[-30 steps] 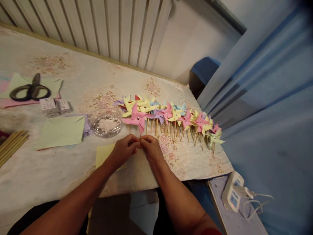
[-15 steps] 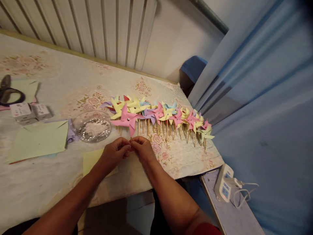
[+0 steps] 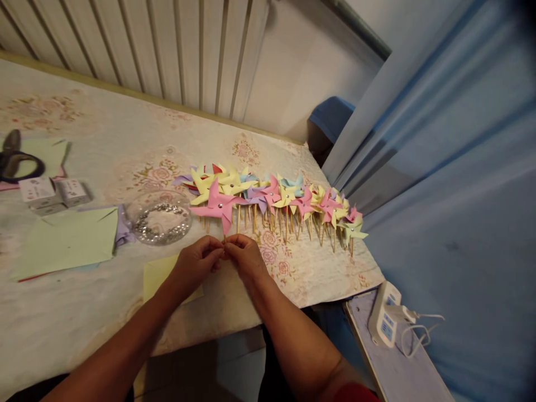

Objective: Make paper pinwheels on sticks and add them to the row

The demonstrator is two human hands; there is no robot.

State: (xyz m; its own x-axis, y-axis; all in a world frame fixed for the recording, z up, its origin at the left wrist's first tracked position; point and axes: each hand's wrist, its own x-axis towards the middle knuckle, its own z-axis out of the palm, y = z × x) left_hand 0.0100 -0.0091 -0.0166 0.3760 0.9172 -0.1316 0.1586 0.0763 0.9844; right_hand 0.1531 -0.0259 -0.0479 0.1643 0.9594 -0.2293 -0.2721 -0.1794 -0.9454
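My left hand [image 3: 199, 259] and my right hand [image 3: 247, 255] meet near the table's front edge. Their fingertips are pinched together around the thin stick of a pink paper pinwheel [image 3: 226, 207], whose head stands upright just beyond them with a shiny pin at its centre. The lower stick is hidden by the fingers. Behind and to the right, a long row of other pinwheels [image 3: 288, 195] in yellow, pink, purple and blue lies with sticks toward me. A yellow paper sheet [image 3: 156, 274] lies partly under my left forearm.
Left of my hands sits a clear round dish [image 3: 184, 228] of small metallic pieces. Farther left are green paper sheets [image 3: 71, 237], small white boxes [image 3: 39, 191] and black-handled scissors [image 3: 36, 170]. A white power strip [image 3: 382, 318] rests right of the table, near a blue curtain [image 3: 452, 223].
Hardly anything differs. Both hands keep their pinch on the pinwheel stick, and the whole view has shifted very slightly.
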